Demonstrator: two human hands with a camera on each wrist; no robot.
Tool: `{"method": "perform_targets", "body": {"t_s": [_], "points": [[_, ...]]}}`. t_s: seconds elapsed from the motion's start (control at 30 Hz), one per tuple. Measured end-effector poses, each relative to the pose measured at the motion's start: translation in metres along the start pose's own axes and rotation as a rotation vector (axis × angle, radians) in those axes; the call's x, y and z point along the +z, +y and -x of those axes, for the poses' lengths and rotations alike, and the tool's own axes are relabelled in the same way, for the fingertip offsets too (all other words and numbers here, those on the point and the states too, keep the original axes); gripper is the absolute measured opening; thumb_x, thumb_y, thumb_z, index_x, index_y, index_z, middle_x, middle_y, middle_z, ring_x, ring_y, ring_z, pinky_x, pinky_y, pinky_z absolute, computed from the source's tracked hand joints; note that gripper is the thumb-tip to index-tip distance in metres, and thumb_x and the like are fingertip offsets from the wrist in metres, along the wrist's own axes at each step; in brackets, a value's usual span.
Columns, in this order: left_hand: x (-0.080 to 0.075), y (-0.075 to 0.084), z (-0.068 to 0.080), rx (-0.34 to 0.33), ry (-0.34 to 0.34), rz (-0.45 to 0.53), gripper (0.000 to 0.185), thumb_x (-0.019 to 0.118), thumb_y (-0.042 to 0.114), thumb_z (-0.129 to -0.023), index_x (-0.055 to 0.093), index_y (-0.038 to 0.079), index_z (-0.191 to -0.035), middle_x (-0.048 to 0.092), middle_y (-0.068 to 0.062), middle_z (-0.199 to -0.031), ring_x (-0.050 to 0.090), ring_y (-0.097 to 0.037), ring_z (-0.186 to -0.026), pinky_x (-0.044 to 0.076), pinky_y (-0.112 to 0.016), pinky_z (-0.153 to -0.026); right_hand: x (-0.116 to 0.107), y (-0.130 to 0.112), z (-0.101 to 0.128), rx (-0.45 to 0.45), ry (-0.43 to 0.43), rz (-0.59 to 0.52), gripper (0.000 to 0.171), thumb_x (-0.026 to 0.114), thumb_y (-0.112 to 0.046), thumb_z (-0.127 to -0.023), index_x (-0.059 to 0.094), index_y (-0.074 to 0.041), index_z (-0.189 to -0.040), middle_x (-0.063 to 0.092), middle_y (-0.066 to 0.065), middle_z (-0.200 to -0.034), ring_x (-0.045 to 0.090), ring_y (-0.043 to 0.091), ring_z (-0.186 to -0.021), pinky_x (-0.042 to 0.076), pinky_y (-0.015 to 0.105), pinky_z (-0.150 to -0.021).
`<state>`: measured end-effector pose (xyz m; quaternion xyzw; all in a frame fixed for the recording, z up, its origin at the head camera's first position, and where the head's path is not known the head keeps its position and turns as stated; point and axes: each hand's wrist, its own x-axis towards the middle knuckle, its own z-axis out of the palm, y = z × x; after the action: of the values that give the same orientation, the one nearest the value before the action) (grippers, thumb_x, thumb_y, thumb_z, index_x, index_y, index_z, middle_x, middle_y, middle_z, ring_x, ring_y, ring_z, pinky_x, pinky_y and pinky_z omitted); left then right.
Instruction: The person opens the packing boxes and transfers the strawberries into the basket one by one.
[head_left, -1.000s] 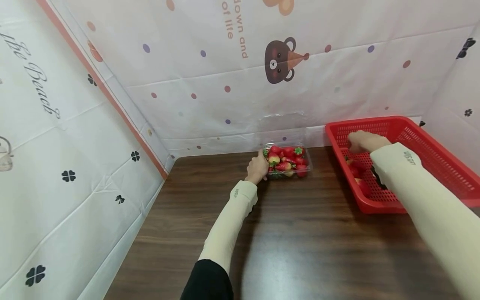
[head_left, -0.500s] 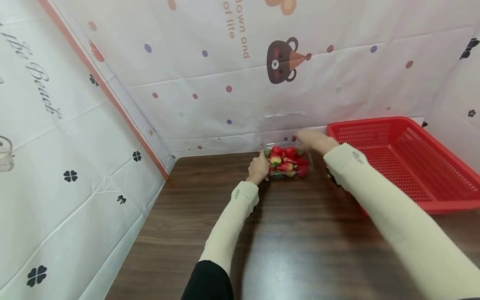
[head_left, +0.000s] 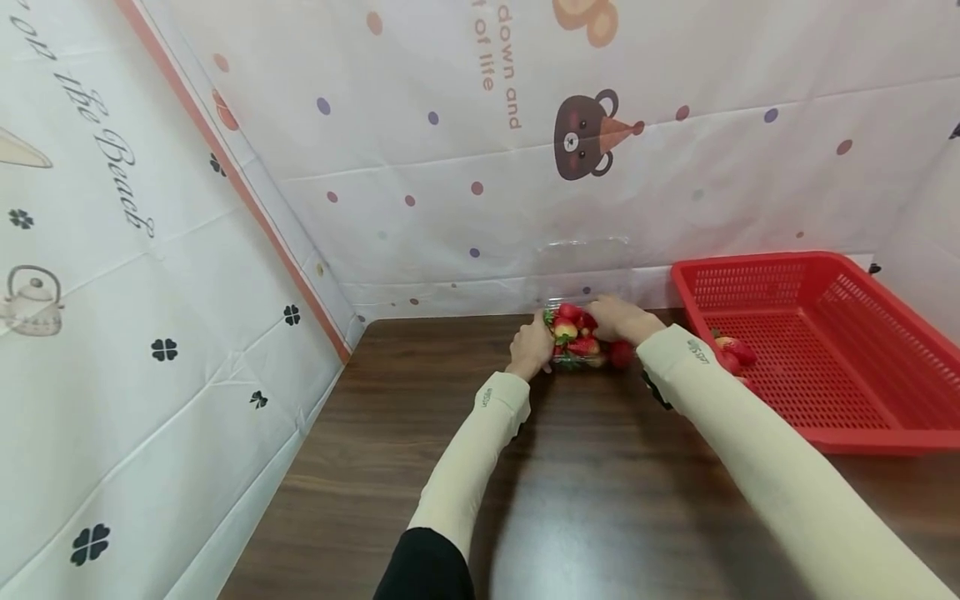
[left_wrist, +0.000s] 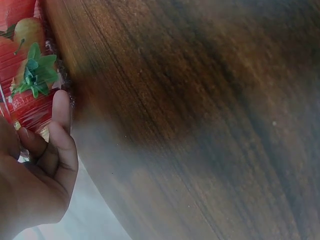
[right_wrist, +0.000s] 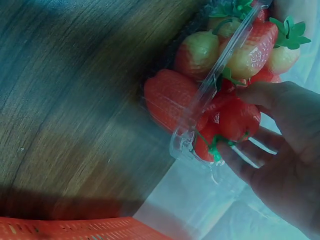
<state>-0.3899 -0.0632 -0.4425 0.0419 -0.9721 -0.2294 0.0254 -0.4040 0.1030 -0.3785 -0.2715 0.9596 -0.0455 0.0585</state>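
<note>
Near the table's (head_left: 390, 433) back edge, well apart from the left edge, the left hand's (head_left: 531, 346) fingers gripped the clear box (right_wrist: 181, 144), its long side following that back edge. The right wrist view alone showed the right hand's (right_wrist: 295, 165) fingers round a red strawberry (right_wrist: 240, 120) inside. Table separated box from red basket (head_left: 885, 442).

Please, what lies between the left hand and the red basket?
The head view shows the clear box, its strawberries and the right hand between left hand and red basket.

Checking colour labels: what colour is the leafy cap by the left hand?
Green. The leafy cap shows best in the left wrist view.
</note>
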Motion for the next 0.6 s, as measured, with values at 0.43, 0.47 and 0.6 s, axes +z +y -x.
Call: {"method": "perform_targets", "body": {"t_s": [0.43,0.47,0.6], "points": [[0.001,0.002,0.002,0.002,-0.012,-0.012,0.051,0.049,0.020,-0.106,0.038,0.023,-0.156,0.071,-0.007,-0.073,0.070,-0.023,-0.068,0.058,-0.042,-0.085,-0.037,-0.004,0.015,-0.090,-0.104,-0.064,0.037,0.069,0.005,-0.088,0.063,0.006,-0.125,0.067,0.026,-0.120,0.066,0.036,-0.107,0.057,0.047,-0.091],[0.000,0.002,0.002,-0.001,-0.012,-0.014,0.051,0.048,0.020,-0.106,0.037,0.023,-0.156,0.071,-0.007,-0.072,0.070,-0.022,-0.066,0.058,-0.042,-0.086,-0.041,-0.004,0.016,-0.112,-0.100,-0.063,0.036,0.071,0.004,-0.087,0.064,0.007,-0.123,0.067,0.025,-0.117,0.066,0.034,-0.103,0.057,0.046,-0.090],[-0.001,0.002,0.000,0.001,-0.015,-0.014,0.051,0.046,0.021,-0.108,0.036,0.022,-0.157,0.071,-0.007,-0.076,0.067,-0.019,-0.060,0.057,-0.041,-0.087,-0.055,-0.006,0.018,-0.144,-0.081,-0.045,0.034,0.074,0.001,-0.085,0.065,0.006,-0.117,0.069,0.022,-0.108,0.063,0.029,-0.091,0.058,0.044,-0.084]]}}
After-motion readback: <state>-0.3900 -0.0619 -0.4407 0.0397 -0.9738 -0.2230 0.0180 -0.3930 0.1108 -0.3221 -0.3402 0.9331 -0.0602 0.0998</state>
